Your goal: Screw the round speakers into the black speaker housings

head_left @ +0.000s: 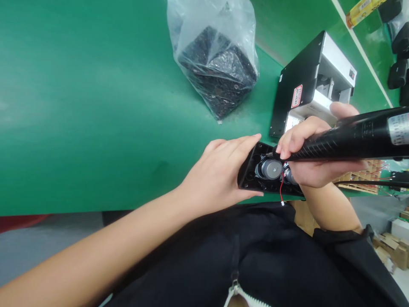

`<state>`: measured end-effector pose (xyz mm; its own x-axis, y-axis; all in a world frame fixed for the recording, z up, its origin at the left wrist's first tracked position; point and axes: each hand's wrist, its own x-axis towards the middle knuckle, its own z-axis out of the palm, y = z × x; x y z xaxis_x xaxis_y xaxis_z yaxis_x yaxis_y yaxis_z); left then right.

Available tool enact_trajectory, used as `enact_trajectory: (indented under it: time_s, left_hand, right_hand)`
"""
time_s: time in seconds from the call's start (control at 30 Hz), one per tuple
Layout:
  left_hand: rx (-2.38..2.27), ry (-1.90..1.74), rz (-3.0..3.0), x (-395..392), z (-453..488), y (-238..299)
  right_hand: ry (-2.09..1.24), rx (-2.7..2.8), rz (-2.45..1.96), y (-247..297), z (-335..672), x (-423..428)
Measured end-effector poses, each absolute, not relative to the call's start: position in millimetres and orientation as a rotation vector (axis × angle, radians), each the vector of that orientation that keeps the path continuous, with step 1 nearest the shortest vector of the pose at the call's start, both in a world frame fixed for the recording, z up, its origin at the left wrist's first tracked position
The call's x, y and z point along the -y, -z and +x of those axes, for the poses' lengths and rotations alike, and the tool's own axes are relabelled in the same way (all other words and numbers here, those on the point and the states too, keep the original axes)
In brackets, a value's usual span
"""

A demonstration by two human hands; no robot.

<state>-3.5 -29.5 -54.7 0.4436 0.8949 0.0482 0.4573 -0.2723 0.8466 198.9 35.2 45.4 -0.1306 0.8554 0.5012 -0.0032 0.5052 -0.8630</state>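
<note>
My left hand (220,172) is closed round the left end of a black speaker housing (247,181), thumb and fingers along its two long sides. Inside the housing sits a round grey speaker driver (271,169), with a second one (289,175) partly hidden by my right hand. A red wire (281,187) with a white plug hangs over the near edge. My right hand (315,149) grips a black electric screwdriver (351,136), lying nearly level. Its tip reaches into the housing close to the far edge; whether it sits on a screw I cannot make out.
A clear plastic bag (217,64) of black parts lies on the green table (96,106). Right of it stands a black and silver machine (297,81). Beyond my right wrist is a wooden grid tray (361,177) with wires. A yellow tube (364,12) lies far right.
</note>
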Motion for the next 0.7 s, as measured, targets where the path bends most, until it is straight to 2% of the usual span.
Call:
enact_trajectory:
  time_s: [0.43,0.7]
  left_hand:
    - [-1.155,-0.708,1.895,25,0,57]
    - [-1.159,-0.676,1.905,23,-2,57]
  right_hand:
    - [-0.923,1.439,-0.732,-24,191,-37]
    - [-0.824,1.426,-0.819,-23,189,-33]
